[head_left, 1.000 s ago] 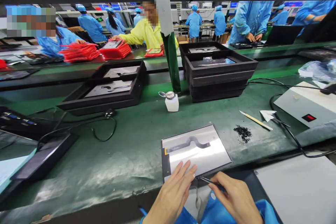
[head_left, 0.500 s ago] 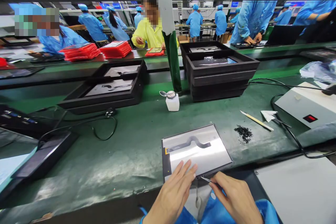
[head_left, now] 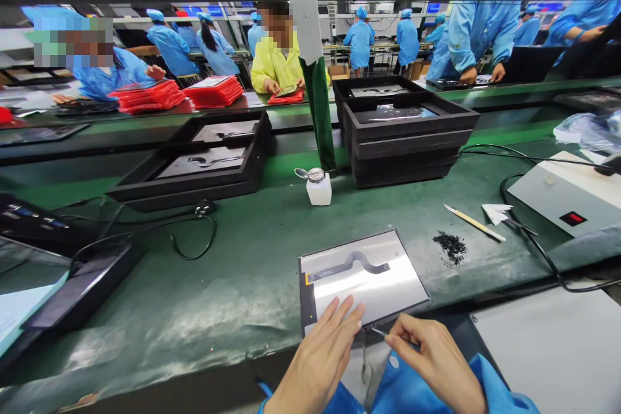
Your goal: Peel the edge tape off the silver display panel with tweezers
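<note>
A tablet-sized display panel (head_left: 392, 284) lies silver back up at the front edge of the bench, with a dark ribbon cable (head_left: 359, 261) across its back. My left hand (head_left: 323, 356) rests on the panel's lower left part, fingers stretched out flat. Pinched in my right hand (head_left: 431, 356) is a thin metal tool that looks like tweezers (head_left: 379, 332). Its tip touches or nearly touches the panel's near edge, right of my left fingertips. The fingers partly hide the tool. To the panel's right lies a small heap of black scraps (head_left: 450, 248).
A craft knife (head_left: 474, 222) and a white box with a red switch (head_left: 572, 197) sit at right. Behind the panel stand a white pump bottle (head_left: 319, 189) and black trays (head_left: 402, 149). Another black tray (head_left: 194, 191) is at left. Co-workers sit or stand across the line.
My right hand has turned slightly and its wrist has shifted a little, the tool tip staying at the panel's edge. Left hand and panel stay put. Co-workers' hands across the line have moved.
</note>
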A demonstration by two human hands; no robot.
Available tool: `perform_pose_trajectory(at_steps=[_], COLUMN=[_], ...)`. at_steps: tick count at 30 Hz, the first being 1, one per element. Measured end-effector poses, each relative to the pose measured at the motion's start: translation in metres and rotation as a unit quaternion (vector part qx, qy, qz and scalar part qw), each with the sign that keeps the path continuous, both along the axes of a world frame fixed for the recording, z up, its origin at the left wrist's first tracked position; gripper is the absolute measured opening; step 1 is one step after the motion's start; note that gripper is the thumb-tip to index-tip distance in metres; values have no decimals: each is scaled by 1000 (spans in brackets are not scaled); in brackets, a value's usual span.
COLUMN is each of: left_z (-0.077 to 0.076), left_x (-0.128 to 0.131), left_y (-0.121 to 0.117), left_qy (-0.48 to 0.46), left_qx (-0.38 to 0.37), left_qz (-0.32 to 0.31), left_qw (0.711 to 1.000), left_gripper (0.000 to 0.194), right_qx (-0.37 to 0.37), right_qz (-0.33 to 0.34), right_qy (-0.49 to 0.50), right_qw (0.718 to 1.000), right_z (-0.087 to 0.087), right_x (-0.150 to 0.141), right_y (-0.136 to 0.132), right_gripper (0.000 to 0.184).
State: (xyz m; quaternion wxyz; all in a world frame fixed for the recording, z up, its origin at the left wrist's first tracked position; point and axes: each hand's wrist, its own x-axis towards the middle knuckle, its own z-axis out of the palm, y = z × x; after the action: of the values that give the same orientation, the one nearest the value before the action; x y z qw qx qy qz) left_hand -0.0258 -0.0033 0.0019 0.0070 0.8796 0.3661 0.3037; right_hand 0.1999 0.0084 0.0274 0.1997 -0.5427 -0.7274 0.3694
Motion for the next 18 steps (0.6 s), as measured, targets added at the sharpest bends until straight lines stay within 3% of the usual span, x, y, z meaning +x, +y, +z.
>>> perform_pose_trajectory(at_steps=[10, 14, 18], left_z=[0, 5, 5], left_x=[-1, -1, -2], left_y=[2, 3, 4], left_qy=[-9, 11, 31], left_qx=[15, 34, 46], left_qz=[-12, -27, -32], left_qw=[1000, 999, 998], left_gripper=[38, 35, 36], right_qx=[-163, -226, -327], right_qz=[-53, -90, -120], right_qy=[124, 209, 270], right_qw=[977, 947, 898], right_z=[-14, -23, -24], right_x=[-1, -6, -12], right_y=[-1, -4, -5], right_gripper=[30, 37, 48])
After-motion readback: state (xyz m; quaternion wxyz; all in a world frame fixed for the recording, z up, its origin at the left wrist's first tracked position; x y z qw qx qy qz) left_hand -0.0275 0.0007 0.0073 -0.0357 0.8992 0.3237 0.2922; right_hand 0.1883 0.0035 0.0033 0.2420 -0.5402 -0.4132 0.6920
